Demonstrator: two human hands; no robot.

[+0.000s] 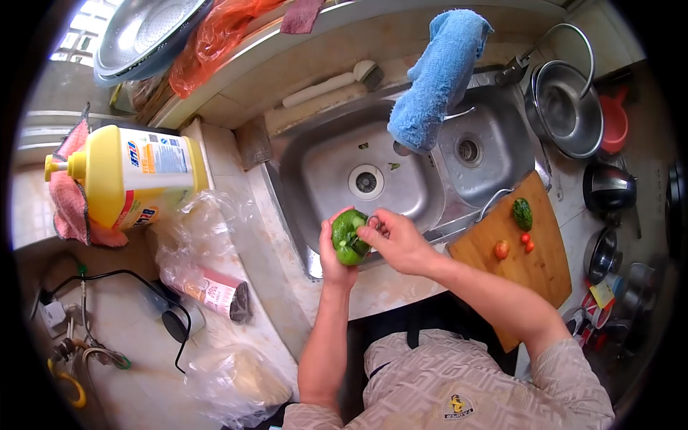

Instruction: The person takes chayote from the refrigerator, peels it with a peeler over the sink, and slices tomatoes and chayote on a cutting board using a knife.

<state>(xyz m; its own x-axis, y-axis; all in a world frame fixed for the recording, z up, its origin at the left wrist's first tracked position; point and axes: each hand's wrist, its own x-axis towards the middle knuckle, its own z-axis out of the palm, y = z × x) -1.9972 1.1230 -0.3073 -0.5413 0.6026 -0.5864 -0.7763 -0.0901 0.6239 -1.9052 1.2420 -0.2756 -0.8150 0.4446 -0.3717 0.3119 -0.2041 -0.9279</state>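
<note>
One green pepper (pixel 346 247) clasped by left hand (pixel 336 265), right hand (pixel 401 245) pinching metal tool (pixel 373 223), yellow jug (pixel 104 175) (lettered "BLU…")

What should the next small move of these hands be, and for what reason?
I would probably bring the green pepper slightly farther over the large basin before working it with the metal tool. The left hand holds it near the basin's front edge, the right hand has the tool at it, and green scraps lie near the drain.
</note>
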